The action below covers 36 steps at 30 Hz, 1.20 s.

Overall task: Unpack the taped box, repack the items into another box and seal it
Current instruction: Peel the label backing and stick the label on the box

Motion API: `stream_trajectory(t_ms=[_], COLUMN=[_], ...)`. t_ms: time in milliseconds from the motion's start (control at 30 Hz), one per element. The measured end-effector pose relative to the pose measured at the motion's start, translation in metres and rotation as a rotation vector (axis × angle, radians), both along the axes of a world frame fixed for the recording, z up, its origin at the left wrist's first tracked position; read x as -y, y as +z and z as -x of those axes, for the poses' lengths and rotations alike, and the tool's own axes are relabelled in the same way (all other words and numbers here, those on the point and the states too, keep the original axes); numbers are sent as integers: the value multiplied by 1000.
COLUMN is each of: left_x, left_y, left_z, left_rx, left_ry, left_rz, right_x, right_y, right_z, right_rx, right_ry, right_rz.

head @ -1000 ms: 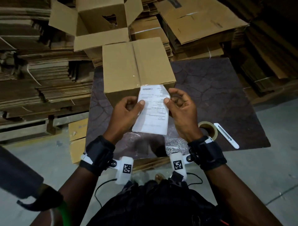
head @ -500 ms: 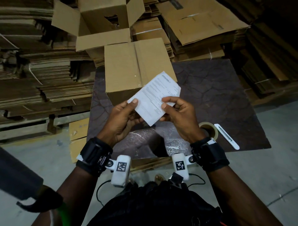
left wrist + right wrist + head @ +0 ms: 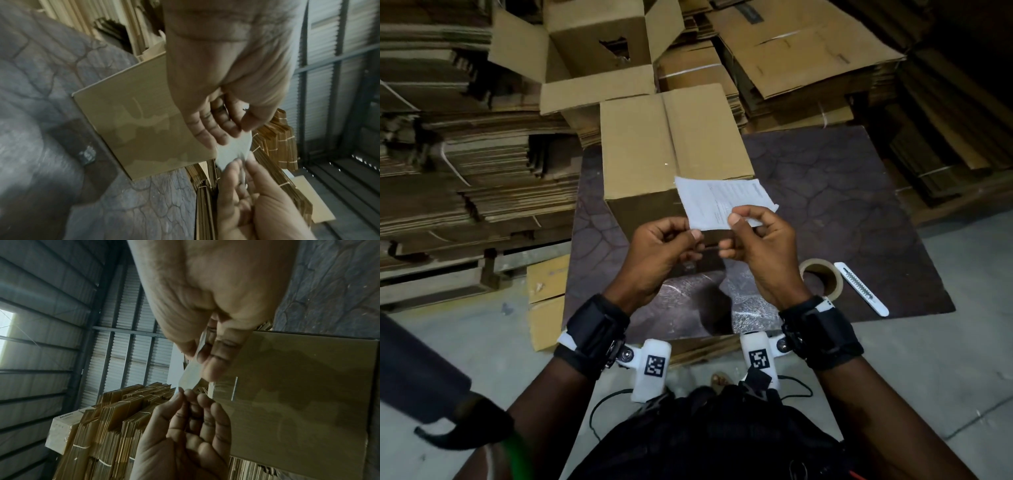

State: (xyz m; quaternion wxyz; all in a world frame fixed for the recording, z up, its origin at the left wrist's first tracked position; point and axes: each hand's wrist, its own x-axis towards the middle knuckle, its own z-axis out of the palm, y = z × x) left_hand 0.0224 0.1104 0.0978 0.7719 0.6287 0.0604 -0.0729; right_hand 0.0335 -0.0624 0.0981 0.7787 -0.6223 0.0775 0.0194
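Paper slip: a printed white sheet point(image 3: 722, 202) is held up over the near edge of the closed box point(image 3: 671, 150), turned sideways, probably so it can be read or laid flat on the lid.
Right hand: the right hand point(image 3: 760, 250) pinches the slip's lower edge between thumb and curled fingers point(image 3: 216, 356), carrying most of its weight.
Left hand: the left hand point(image 3: 661, 253) has its fingers point(image 3: 224, 129) curled in against the thumb at the slip's lower left corner; from the wrist views it looks like a light pinch on that corner, though blur makes this hard to confirm.
Closed box: it stands on the dark worktop point(image 3: 842, 192) with flaps shut and a glossy strip of tape along the seam, so I judge sealing is done or nearly so.
Open box: a second carton point(image 3: 599, 41) stands behind with flaps spread; I cannot see inside it.
Tools: the tape roll point(image 3: 822, 277) and white cutter point(image 3: 863, 291) lie just right of the right wrist, within easy reach.
Bubble wrap: a crumpled clear sheet point(image 3: 750, 305) lies near the worktop's front edge, partly hidden by the hands.
Hidden: the slip's print is too small to read, and the packed items are out of sight.
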Motion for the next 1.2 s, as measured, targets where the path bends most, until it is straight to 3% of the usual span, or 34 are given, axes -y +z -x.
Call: stream_trajectory(t_ms=[100, 167, 267, 333, 467, 667, 1200], left_x=[-1, -3, -8, -9, -8, -8, -5], left_y=[2, 4, 6, 8, 10, 9, 14], left_z=[-3, -3, -2, 0, 3, 7, 8], left_rx=[61, 102, 189, 236, 289, 283, 260], left_ry=[70, 99, 71, 24, -38, -6, -54], left_rz=[-70, -125, -250, -331, -359, -267, -233], right_x=[3, 6, 7, 4, 0, -3, -4], right_y=[3, 2, 4, 8, 5, -11, -5], right_z=[5, 7, 10, 9, -1, 1, 6], right_rx=[-87, -62, 259, 477, 576, 436, 454], right_ry=[110, 180, 132, 125, 362, 293, 298], right_rz=[173, 400, 813, 908, 678, 376, 281])
